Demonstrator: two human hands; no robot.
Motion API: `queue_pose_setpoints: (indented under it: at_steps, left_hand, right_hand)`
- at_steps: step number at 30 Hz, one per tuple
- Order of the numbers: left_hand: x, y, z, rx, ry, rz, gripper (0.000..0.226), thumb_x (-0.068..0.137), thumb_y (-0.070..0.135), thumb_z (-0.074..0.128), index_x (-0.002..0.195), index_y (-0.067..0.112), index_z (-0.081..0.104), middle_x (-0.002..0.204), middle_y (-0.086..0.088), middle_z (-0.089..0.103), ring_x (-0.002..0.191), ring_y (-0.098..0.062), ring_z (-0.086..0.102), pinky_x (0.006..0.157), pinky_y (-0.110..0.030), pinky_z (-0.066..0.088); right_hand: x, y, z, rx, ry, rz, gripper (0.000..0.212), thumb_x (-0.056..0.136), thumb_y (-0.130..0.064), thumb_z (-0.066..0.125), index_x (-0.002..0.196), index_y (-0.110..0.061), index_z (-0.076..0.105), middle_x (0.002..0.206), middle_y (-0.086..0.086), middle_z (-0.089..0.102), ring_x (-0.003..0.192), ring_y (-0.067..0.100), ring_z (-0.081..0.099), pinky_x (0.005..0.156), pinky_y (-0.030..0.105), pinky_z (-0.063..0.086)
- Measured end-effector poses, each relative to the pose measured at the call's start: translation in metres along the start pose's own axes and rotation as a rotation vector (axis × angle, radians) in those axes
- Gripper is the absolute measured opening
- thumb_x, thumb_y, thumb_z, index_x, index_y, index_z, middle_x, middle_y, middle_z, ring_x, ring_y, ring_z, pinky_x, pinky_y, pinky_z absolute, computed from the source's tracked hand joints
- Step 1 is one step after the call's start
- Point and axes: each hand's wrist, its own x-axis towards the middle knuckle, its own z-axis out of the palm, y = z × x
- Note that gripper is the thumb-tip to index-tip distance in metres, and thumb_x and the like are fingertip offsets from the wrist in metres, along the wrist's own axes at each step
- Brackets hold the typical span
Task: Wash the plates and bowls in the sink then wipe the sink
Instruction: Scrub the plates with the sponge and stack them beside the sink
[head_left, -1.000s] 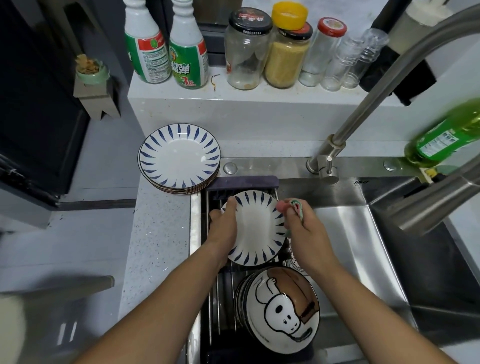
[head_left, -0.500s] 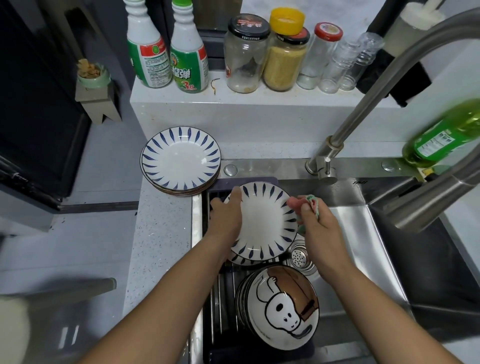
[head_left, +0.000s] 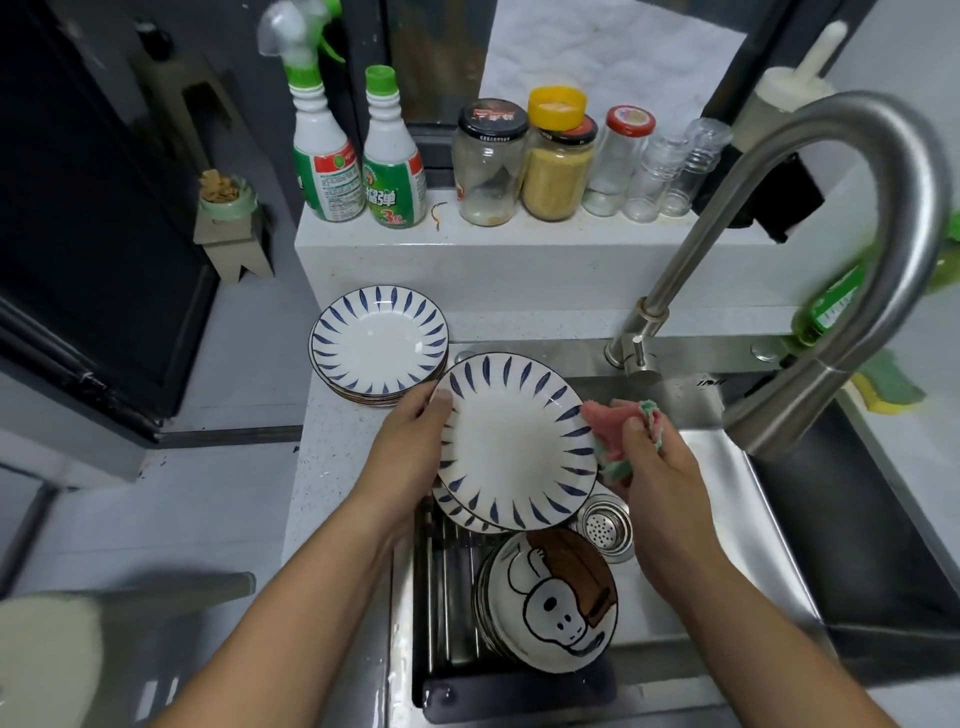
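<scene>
My left hand (head_left: 410, 452) grips the left rim of a white plate with blue leaf marks (head_left: 511, 441), held above the sink (head_left: 727, 499). My right hand (head_left: 657, 467) is shut on a pink and green cloth (head_left: 618, 431) that touches the plate's right rim. Under the held plate lies another blue-marked plate (head_left: 460, 512) on the sink's rack. A stack of cartoon-print plates (head_left: 550, 603) leans in the rack nearer to me. On the counter at the left a stack of blue-marked plates (head_left: 379, 345) rests.
The curved steel faucet (head_left: 852, 260) arches over the sink's right side. The drain strainer (head_left: 605, 530) shows below my right hand. A green detergent bottle (head_left: 831, 306) and a sponge (head_left: 891, 389) sit behind the faucet. Spray bottles (head_left: 324, 161) and jars (head_left: 556, 166) line the back ledge.
Both hands have lifted the plate up and back from the rack, uncovering another plate and the drain strainer. The cloth has stayed at the plate's right rim.
</scene>
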Motion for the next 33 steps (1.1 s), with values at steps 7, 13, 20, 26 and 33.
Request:
queue_pose_setpoints:
  at_steps: [7,13,20,26,33]
  left_hand:
    - [-0.061,0.019,0.005,-0.05,0.009,0.111,0.027,0.109,0.04,0.046,0.124,0.038,0.067,0.108,0.009,0.077,0.092,-0.013,0.075,0.058,-0.032,0.058]
    - [-0.106,0.01,0.046,0.012,0.053,0.158,0.025,0.109,0.029,0.047,0.118,0.038,0.069,0.11,0.013,0.077,0.101,-0.004,0.072,0.077,-0.021,0.055]
    - [-0.162,0.002,0.123,0.126,0.032,0.101,0.016,0.109,0.032,0.046,0.108,0.045,0.055,0.091,0.016,0.061,0.058,0.018,0.059,0.046,-0.007,0.045]
    - [-0.19,0.003,0.195,0.182,0.126,0.081,0.017,0.107,0.042,0.044,0.121,0.04,0.053,0.098,-0.017,0.062,0.067,-0.02,0.051,0.043,-0.024,0.049]
    - [-0.212,0.01,0.255,0.149,0.179,0.08,0.028,0.11,0.036,0.042,0.134,0.024,0.048,0.128,-0.014,0.053,0.087,-0.014,0.054,0.037,-0.008,0.043]
  right_hand:
    - [-0.036,-0.022,-0.033,-0.056,-0.118,0.018,0.031,0.108,-0.021,0.043,0.108,-0.021,0.074,0.117,0.024,0.066,0.104,0.046,0.06,0.097,0.055,0.051]
    - [-0.06,-0.035,-0.098,-0.216,-0.136,-0.05,0.036,0.104,-0.028,0.048,0.084,-0.042,0.075,0.089,-0.016,0.076,0.091,0.02,0.069,0.088,0.041,0.057]
    - [-0.054,-0.023,-0.206,-0.141,-0.059,0.028,0.027,0.107,-0.022,0.045,0.094,-0.021,0.069,0.105,0.013,0.073,0.094,0.029,0.068,0.09,0.051,0.058]
    - [-0.031,-0.013,-0.277,-0.132,-0.099,0.043,0.032,0.107,-0.03,0.046,0.107,-0.009,0.07,0.108,0.012,0.076,0.098,0.026,0.071,0.09,0.047,0.058]
    - [-0.013,-0.013,-0.305,-0.219,-0.282,-0.02,0.025,0.103,-0.041,0.053,0.105,-0.023,0.07,0.101,-0.012,0.076,0.106,0.019,0.069,0.092,0.033,0.055]
